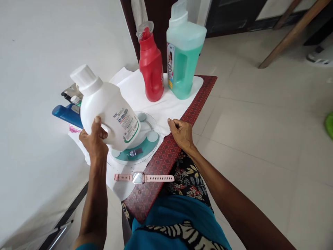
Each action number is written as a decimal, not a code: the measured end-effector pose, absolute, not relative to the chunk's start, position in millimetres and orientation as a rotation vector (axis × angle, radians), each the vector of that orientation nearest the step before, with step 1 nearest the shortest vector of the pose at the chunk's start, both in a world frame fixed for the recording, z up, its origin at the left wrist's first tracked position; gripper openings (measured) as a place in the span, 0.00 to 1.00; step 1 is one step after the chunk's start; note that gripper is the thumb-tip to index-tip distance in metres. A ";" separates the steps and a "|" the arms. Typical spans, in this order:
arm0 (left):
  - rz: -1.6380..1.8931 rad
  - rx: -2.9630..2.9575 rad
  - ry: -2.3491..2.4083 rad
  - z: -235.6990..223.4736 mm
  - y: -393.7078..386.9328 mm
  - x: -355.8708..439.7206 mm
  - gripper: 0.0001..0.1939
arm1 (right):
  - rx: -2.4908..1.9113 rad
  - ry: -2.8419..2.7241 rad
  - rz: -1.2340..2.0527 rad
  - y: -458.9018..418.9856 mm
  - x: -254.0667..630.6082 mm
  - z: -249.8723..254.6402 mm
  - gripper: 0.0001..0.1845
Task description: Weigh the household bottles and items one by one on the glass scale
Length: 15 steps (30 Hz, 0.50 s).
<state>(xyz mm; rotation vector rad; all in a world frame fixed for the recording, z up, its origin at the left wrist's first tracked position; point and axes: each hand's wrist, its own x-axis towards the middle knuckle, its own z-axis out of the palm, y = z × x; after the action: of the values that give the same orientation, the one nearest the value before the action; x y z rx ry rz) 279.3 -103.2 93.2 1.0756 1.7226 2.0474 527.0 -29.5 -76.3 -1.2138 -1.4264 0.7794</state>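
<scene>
In my left hand (95, 139) is a large white laundry detergent bottle (104, 104) with a ribbed white cap, gripped by its handle. The bottle tilts to the left above a round glass scale (152, 140) with teal markings and a small display; I cannot tell whether its base touches the glass. My right hand (182, 133) is curled into a loose fist by the table's right edge, with nothing visible in it. A pink-strapped smartwatch (137, 178) lies in front of the scale.
Toward the back of the table (166, 152) stand a red bottle (152, 69) and a big bottle of green liquid (184, 59). Behind the white bottle, a blue bottle (67, 115) leans among other containers. A wall (39, 69) borders the left side.
</scene>
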 end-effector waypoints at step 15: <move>1.920 1.316 1.952 57.8 -135.5 223.7 0.35 | -1.275 -1.429 0.795 -34.4 528.6 -75.8 0.34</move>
<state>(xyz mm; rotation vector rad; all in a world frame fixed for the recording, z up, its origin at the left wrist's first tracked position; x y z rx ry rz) 223.7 -135.5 57.8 1.3158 1.9524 1.9195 528.6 -34.4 -75.8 -1.2746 -1.4294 0.7947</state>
